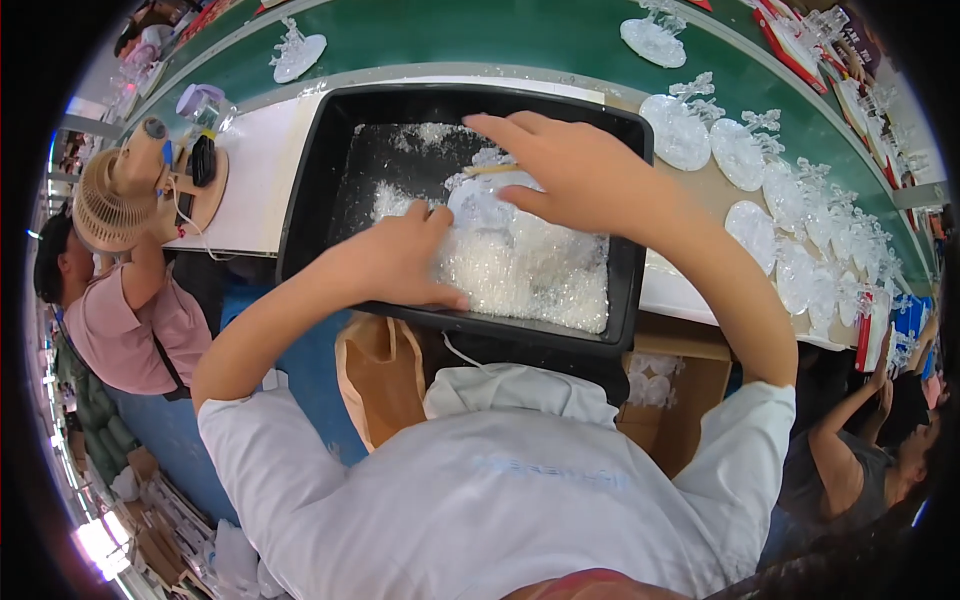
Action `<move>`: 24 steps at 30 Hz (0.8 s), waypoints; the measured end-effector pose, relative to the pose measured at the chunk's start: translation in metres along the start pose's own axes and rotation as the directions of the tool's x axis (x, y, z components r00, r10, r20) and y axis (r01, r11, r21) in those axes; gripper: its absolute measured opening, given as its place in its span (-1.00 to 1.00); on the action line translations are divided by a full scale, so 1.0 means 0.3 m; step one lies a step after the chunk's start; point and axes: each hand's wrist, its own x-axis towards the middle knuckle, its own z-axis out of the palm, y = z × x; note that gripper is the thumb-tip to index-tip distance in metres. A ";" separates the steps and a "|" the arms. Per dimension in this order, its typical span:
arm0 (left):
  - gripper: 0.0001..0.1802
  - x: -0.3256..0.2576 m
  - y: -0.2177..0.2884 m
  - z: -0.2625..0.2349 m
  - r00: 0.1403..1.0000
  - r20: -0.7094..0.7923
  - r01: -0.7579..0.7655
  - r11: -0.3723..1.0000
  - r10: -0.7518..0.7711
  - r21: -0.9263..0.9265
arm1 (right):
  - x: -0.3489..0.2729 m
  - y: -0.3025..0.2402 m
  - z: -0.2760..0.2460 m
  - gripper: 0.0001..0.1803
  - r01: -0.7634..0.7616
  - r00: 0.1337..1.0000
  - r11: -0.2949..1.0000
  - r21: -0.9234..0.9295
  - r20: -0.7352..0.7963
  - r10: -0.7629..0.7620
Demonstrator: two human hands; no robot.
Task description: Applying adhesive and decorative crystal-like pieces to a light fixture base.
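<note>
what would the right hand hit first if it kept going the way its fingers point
The right hand points left across the black tray. Its fingertips already sit over the clear plastic piece; beyond that comes glitter, then probably the tray's left wall, though height above them is unclear.

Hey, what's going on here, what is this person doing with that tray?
A person in a white shirt works over a black tray part-filled with white glittery flakes. The left hand rests in the flakes by the near rim. The right hand holds a thin stick over a clear round plastic piece in the tray. Similar clear pieces lie in a row to the right, beside a green belt.
</note>
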 end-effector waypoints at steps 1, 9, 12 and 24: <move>-0.03 0.011 0.008 0.011 1.000 0.002 0.003 1.000 -0.003 -0.005 | 0.034 0.017 0.043 -0.69 0.030 0.998 1.000 -0.002 0.053 -0.030; -0.48 0.106 -0.038 -0.046 0.969 -0.214 -0.193 0.911 0.119 -0.364 | -0.023 0.009 -0.004 -0.50 -0.137 0.959 0.981 -0.136 0.228 0.165; -0.42 0.110 -0.063 -0.027 0.963 -0.121 -0.267 0.810 0.239 -0.523 | -0.068 -0.014 -0.046 -0.52 -0.212 0.949 0.973 -0.086 0.220 0.226; -0.12 0.041 0.025 0.006 0.995 -0.033 0.096 0.994 -0.098 -0.044 | -0.166 0.090 -0.072 -0.47 0.215 0.976 0.968 -0.126 0.074 -0.207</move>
